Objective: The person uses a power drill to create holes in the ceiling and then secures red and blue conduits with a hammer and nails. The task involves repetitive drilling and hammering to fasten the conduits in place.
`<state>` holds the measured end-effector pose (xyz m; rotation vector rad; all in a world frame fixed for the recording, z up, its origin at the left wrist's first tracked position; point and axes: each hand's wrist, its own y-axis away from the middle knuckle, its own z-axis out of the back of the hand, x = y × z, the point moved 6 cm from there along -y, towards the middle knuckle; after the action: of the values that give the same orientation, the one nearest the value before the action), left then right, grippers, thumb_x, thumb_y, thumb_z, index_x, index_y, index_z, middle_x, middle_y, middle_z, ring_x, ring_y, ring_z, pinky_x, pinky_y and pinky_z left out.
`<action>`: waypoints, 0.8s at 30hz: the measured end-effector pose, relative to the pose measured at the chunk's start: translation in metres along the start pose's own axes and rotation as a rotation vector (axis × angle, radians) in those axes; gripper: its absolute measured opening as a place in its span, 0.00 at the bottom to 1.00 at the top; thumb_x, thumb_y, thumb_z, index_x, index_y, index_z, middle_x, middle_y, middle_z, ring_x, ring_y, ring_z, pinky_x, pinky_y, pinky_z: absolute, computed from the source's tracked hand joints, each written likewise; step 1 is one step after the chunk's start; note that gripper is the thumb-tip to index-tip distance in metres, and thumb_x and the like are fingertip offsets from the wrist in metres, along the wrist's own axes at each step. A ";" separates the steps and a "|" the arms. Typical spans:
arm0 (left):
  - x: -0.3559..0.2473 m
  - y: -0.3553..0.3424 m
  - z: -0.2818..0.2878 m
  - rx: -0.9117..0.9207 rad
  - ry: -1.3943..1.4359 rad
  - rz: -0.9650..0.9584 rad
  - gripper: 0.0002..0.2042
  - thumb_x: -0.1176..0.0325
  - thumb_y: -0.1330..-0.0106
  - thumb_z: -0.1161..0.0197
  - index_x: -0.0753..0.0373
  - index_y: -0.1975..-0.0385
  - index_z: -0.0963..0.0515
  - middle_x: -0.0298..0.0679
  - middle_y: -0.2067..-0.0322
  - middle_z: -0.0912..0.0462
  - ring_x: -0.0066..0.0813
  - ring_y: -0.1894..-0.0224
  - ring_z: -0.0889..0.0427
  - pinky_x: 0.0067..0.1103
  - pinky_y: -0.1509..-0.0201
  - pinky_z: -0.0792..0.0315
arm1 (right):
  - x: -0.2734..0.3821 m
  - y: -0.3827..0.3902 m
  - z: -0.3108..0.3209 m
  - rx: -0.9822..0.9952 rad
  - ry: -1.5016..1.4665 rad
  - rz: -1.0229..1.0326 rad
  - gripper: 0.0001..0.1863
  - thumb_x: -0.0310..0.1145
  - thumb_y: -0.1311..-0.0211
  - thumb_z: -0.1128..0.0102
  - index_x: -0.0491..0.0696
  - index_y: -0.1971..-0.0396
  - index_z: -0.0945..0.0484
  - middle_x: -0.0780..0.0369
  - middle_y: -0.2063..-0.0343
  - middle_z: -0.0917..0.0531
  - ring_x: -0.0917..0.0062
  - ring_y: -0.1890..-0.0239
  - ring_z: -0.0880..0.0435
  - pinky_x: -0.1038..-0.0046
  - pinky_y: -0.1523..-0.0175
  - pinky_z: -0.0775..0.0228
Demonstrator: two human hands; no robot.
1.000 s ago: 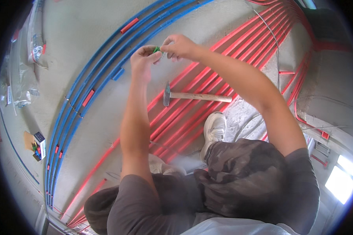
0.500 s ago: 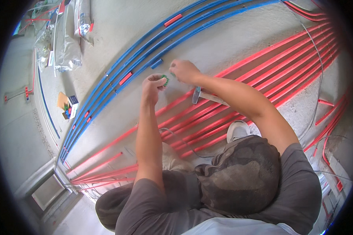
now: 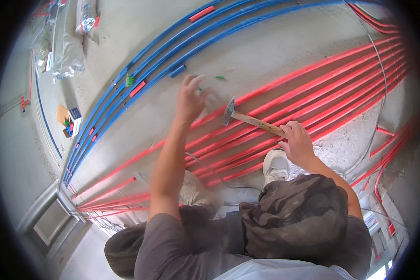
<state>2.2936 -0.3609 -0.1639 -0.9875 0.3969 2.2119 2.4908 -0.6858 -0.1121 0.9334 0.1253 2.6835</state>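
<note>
My right hand [image 3: 297,143] is closed round the end of the hammer's wooden handle. The hammer [image 3: 256,122] lies across the red pipes [image 3: 284,108], its metal head toward the far left. My left hand [image 3: 191,100], blurred by motion, is held above the floor between the blue and red pipes with thumb and fingers apart. A tiny green bit [image 3: 200,88] shows by its fingers; I cannot tell whether they touch it. Another small green piece [image 3: 220,77] lies beyond, on the floor. A green comb-like clip [image 3: 129,81] sits at the blue pipes [image 3: 168,55].
Short red pipe pieces [image 3: 138,88] and a short blue piece [image 3: 178,71] lie by the blue pipes. An opened box [image 3: 72,122] of small coloured parts stands at left, below wrapped bundles [image 3: 69,51]. A loose grey cable [image 3: 382,88] crosses the red pipes at right.
My right hand has left the left hand's side and come back to the hammer handle. My left hand's fingers have parted. The green clip and a green piece now show on the pipes and floor.
</note>
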 end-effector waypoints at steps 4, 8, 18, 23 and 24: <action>-0.035 -0.023 -0.054 0.046 -0.079 -0.078 0.11 0.77 0.39 0.34 0.66 0.56 0.17 0.54 0.53 0.19 0.58 0.49 0.19 0.40 0.45 0.23 | -0.028 0.020 -0.016 0.027 -0.020 -0.004 0.25 0.27 0.42 0.29 0.43 0.44 0.23 0.52 0.53 0.22 0.53 0.47 0.23 0.55 0.43 0.27; -0.024 -0.042 -0.057 0.071 -0.161 -0.160 0.03 0.80 0.40 0.37 0.68 0.67 0.21 0.51 0.63 0.21 0.53 0.56 0.21 0.36 0.50 0.25 | -0.032 0.030 -0.006 0.135 -0.361 0.045 0.24 0.36 0.32 0.32 0.43 0.39 0.23 0.51 0.52 0.20 0.54 0.48 0.21 0.55 0.41 0.27; -0.197 -0.161 -0.228 0.077 0.368 -0.280 0.11 0.82 0.32 0.35 0.66 0.52 0.14 0.42 0.60 0.15 0.32 0.59 0.14 0.25 0.52 0.22 | -0.128 0.009 0.116 -0.161 -0.509 -0.761 0.22 0.44 0.19 0.42 0.45 0.37 0.27 0.49 0.66 0.15 0.59 0.63 0.12 0.58 0.58 0.25; -0.246 -0.179 -0.310 0.149 0.483 -0.319 0.11 0.83 0.34 0.33 0.65 0.53 0.14 0.46 0.58 0.10 0.35 0.59 0.09 0.26 0.54 0.18 | -0.174 0.030 0.107 -0.371 -0.486 -0.943 0.20 0.44 0.18 0.44 0.44 0.41 0.27 0.47 0.69 0.17 0.53 0.65 0.14 0.53 0.60 0.27; -0.246 -0.181 -0.317 0.124 0.446 -0.370 0.11 0.83 0.34 0.32 0.64 0.54 0.14 0.47 0.58 0.10 0.36 0.60 0.09 0.27 0.54 0.18 | -0.177 0.030 0.103 -0.374 -0.541 -0.949 0.20 0.44 0.18 0.44 0.44 0.41 0.27 0.47 0.69 0.17 0.52 0.65 0.14 0.53 0.60 0.27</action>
<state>2.7091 -0.5043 -0.1926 -1.3643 0.4974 1.6141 2.6791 -0.7703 -0.1303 1.0724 -0.0481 1.4765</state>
